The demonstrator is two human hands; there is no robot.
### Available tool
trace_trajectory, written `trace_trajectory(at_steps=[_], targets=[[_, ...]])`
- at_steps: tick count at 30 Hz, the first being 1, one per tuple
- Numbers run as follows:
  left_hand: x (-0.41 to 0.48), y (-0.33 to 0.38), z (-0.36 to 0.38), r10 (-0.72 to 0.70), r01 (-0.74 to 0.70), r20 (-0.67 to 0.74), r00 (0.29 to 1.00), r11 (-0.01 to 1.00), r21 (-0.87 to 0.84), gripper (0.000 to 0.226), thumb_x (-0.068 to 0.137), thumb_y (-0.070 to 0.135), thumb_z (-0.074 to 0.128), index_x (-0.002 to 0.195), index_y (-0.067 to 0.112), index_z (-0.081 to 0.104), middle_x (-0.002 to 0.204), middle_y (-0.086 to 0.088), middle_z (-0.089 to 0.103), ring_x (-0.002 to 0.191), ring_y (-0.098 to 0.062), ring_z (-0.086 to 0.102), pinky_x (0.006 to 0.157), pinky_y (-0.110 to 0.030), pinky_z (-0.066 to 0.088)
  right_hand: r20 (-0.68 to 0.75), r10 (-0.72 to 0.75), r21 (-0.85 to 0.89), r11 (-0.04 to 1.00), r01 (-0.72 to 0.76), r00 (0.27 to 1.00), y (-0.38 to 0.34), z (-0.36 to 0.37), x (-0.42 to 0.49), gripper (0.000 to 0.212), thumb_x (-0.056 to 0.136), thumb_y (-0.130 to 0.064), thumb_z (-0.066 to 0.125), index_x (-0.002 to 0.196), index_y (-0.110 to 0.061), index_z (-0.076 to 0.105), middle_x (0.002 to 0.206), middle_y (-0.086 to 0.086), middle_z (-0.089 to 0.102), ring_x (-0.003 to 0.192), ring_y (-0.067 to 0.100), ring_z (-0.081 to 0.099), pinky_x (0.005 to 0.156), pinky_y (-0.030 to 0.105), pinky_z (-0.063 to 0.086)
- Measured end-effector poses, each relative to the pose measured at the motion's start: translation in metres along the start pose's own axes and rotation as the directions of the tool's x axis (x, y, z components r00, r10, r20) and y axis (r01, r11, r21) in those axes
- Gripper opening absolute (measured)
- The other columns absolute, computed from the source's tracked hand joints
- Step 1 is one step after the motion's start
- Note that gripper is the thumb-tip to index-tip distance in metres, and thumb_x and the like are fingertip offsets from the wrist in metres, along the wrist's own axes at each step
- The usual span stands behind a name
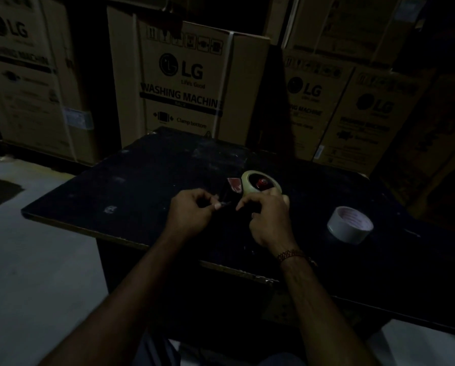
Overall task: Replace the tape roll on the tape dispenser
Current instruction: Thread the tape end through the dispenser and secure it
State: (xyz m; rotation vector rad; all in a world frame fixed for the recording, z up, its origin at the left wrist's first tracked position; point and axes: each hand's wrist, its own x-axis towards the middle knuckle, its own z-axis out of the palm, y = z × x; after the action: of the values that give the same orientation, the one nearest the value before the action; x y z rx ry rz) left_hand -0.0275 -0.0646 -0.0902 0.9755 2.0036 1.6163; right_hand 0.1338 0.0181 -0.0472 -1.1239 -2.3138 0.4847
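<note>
A dark tape dispenser with a red plate [234,184] lies on the black table [131,180], carrying a pale yellowish tape roll [247,180] around a red hub. My right hand [267,215] rests against the near side of that roll and the dispenser, fingers curled on it. My left hand [192,207] sits just left of the dispenser's front, thumb and finger pinched on something small and dark, possibly the tape's end; the dim light hides what it is. A second, white tape roll [349,224] lies flat on the table to the right, apart from both hands.
Tall cardboard washing machine boxes [184,83] stand stacked behind and beside the table. The table's near edge [147,245] runs diagonally under my forearms. Pale floor [30,260] lies to the left. The scene is very dark.
</note>
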Motion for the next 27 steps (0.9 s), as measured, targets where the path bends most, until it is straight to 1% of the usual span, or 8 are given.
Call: trace_trajectory(at_steps=[3,7,12,17,21,24,25,27], targets=[[0.001,-0.001,-0.005,0.038,-0.038,0.009,0.999,0.998,0.049,0.004,0.094,0.013,0.082,0.089,0.013,0.081,0.097,0.001,0.083,0.097,-0.014,0.078,0.093,-0.04,0.064,0.006,-0.029,-0.028,0.999,0.029,1.0,0.003,-0.001,0.0,0.057,0.084,0.018,0.058,0.094,-0.035,0.078,0.115,-0.009,0.046,0.113,0.008,0.033,0.076,0.011,0.033],[0.0,-0.005,-0.013,0.046,-0.048,0.022,0.999,0.995,0.087,0.014,0.095,0.014,0.081,0.082,0.018,0.077,0.089,0.003,0.082,0.087,-0.012,0.078,0.081,-0.034,0.062,0.003,-0.054,-0.058,0.997,0.054,0.999,0.006,0.0,0.001,0.059,0.083,0.017,0.061,0.095,-0.039,0.077,0.114,-0.011,0.047,0.112,0.009,0.036,0.087,0.028,0.05],[-0.008,-0.008,-0.029,0.079,-0.078,-0.01,0.997,0.994,0.073,0.014,0.096,0.013,0.08,0.083,0.019,0.076,0.086,-0.001,0.082,0.084,-0.021,0.08,0.082,-0.042,0.066,0.043,-0.078,-0.094,0.992,0.082,0.996,0.008,-0.004,0.003,0.058,0.084,0.014,0.062,0.094,-0.041,0.074,0.114,-0.012,0.048,0.114,0.012,0.04,0.086,0.035,0.053],[-0.021,-0.006,-0.052,0.1,-0.097,-0.101,0.99,0.994,0.041,0.009,0.098,0.015,0.077,0.09,0.014,0.076,0.094,0.0,0.084,0.088,-0.015,0.079,0.08,-0.033,0.064,0.052,-0.089,-0.102,0.99,0.094,0.995,0.012,-0.006,0.005,0.053,0.087,0.01,0.064,0.093,-0.042,0.074,0.113,-0.012,0.048,0.114,0.012,0.04,0.081,0.031,0.047],[-0.025,-0.01,-0.065,0.069,-0.064,-0.137,0.988,0.997,0.045,0.008,0.097,0.019,0.079,0.089,0.017,0.077,0.089,-0.001,0.083,0.088,-0.018,0.079,0.081,-0.038,0.064,0.05,-0.115,-0.095,0.988,0.12,0.992,0.013,-0.004,0.004,0.053,0.084,0.011,0.065,0.093,-0.04,0.074,0.112,-0.012,0.048,0.115,0.012,0.04,0.084,0.033,0.053],[-0.022,-0.007,-0.061,0.046,-0.045,-0.132,0.99,0.999,0.009,0.009,0.098,0.02,0.078,0.091,0.015,0.076,0.084,-0.004,0.081,0.082,-0.019,0.079,0.077,-0.039,0.064,0.052,-0.124,-0.075,0.989,0.128,0.991,0.019,-0.004,0.003,0.052,0.086,0.009,0.065,0.093,-0.042,0.075,0.114,-0.012,0.048,0.114,0.01,0.04,0.076,0.018,0.042],[-0.02,-0.006,-0.059,0.035,-0.038,-0.135,0.99,0.999,-0.018,0.009,0.098,0.02,0.077,0.092,0.013,0.076,0.084,-0.005,0.081,0.081,-0.02,0.079,0.076,-0.039,0.064,0.053,-0.132,-0.076,0.988,0.136,0.99,0.02,-0.004,0.003,0.052,0.086,0.009,0.066,0.093,-0.042,0.075,0.114,-0.012,0.048,0.113,0.011,0.04,0.074,0.017,0.04],[-0.015,-0.008,-0.058,0.008,-0.022,-0.175,0.984,0.996,-0.083,0.01,0.101,0.018,0.074,0.094,0.011,0.075,0.088,-0.006,0.082,0.082,-0.022,0.079,0.076,-0.04,0.064,0.05,-0.136,-0.083,0.987,0.14,0.989,0.021,-0.004,0.004,0.053,0.086,0.009,0.066,0.093,-0.043,0.074,0.114,-0.012,0.048,0.114,0.012,0.041,0.078,0.023,0.044]])
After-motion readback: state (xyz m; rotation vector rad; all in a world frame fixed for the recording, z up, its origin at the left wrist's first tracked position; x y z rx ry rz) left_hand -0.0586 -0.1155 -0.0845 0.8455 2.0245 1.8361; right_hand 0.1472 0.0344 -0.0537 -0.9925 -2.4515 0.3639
